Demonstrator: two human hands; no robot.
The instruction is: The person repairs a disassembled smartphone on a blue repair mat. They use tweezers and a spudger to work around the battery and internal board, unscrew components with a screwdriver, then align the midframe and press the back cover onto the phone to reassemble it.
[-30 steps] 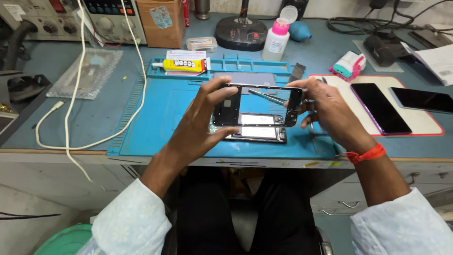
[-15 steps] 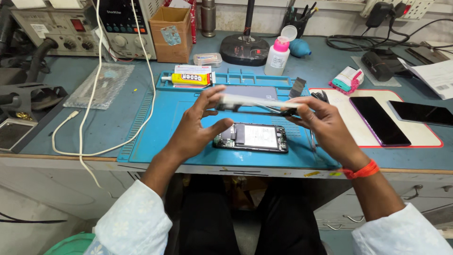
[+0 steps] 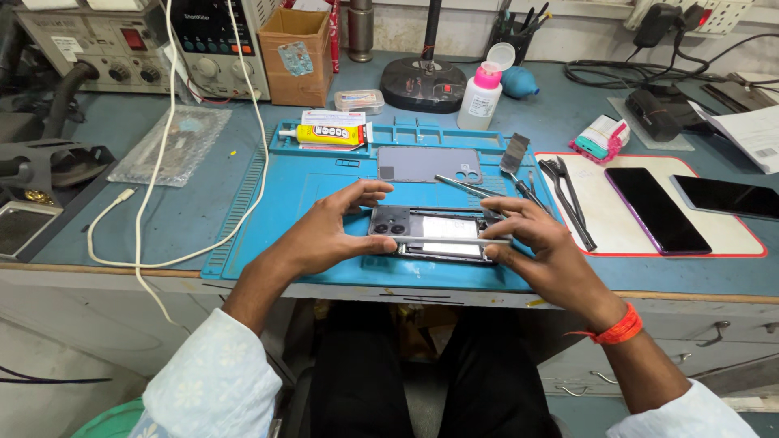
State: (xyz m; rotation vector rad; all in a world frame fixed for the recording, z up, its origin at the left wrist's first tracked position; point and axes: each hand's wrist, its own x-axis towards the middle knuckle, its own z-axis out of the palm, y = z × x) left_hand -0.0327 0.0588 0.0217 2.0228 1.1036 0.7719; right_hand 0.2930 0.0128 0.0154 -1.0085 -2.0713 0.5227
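Opened phone [image 3: 434,233] sits on the blue mat [image 3: 268,219], clasped at its ends by both hands: left hand [image 3: 329,231] pinching the camera end, right hand [image 3: 540,247] gripping the other. One grey back cover [image 3: 428,163] lies behind; two dark phones [image 3: 656,209] rest right.

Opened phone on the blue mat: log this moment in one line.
left hand: grips opened phone camera end | right hand: grips other end | phone: on blue mat | tweezers: beside
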